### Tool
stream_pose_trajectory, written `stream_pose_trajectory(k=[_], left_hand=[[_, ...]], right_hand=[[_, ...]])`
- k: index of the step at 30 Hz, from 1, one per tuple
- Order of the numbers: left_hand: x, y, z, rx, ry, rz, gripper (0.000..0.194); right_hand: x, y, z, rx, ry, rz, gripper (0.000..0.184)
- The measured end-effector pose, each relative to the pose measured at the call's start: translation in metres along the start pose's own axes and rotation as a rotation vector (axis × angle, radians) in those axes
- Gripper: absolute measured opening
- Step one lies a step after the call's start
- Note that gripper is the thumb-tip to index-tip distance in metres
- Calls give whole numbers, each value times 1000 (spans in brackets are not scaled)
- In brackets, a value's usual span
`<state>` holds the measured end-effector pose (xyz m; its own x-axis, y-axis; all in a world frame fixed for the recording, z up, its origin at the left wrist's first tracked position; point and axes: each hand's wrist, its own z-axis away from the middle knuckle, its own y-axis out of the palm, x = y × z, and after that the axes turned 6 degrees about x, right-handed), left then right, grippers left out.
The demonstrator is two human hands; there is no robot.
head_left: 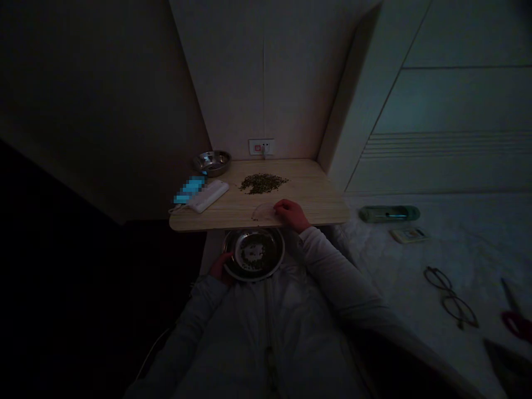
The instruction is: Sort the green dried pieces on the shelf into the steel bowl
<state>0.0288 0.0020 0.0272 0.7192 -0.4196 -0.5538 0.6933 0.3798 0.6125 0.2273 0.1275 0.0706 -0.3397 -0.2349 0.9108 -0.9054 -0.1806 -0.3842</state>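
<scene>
My left hand (pixel 220 268) grips the left rim of a shiny metal bowl (pixel 281 249), held just below the table's front edge. Small dark-green beans or grains (pixel 252 261) lie scattered over the bowl's bottom. Above the tabletop's front edge, my right hand (pixel 292 214) is closed on a thin clear round piece (pixel 264 211), perhaps a plastic lid. A few grains lie along that piece's left edge. Farther back on the wooden table (pixel 316 188) spreads a pile of the same dark-green grains (pixel 262 183).
A second metal bowl (pixel 213 163) stands at the table's back left, beside a lit phone (pixel 190 190) and a white power strip (pixel 209 196). On the bed at right lie a green bottle (pixel 389 214), a small phone-like object (pixel 409 235), glasses (pixel 451 296) and red-handled scissors (pixel 515 321).
</scene>
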Motion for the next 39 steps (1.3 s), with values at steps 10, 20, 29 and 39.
stream_pose_trajectory(k=[10, 20, 29, 39], left_hand=[[-1, 4, 3, 0, -20, 14, 15], [-1, 2, 1, 27, -40, 22, 17], [-2, 5, 4, -18, -29, 6, 15], [-1, 5, 3, -17, 11, 12, 15]], right_hand=[[-4, 1, -2, -10, -11, 5, 16], [-4, 1, -2, 36, 1, 22, 16], [-2, 0, -1, 18, 2, 14, 15], [-8, 2, -5, 11, -37, 103, 18]])
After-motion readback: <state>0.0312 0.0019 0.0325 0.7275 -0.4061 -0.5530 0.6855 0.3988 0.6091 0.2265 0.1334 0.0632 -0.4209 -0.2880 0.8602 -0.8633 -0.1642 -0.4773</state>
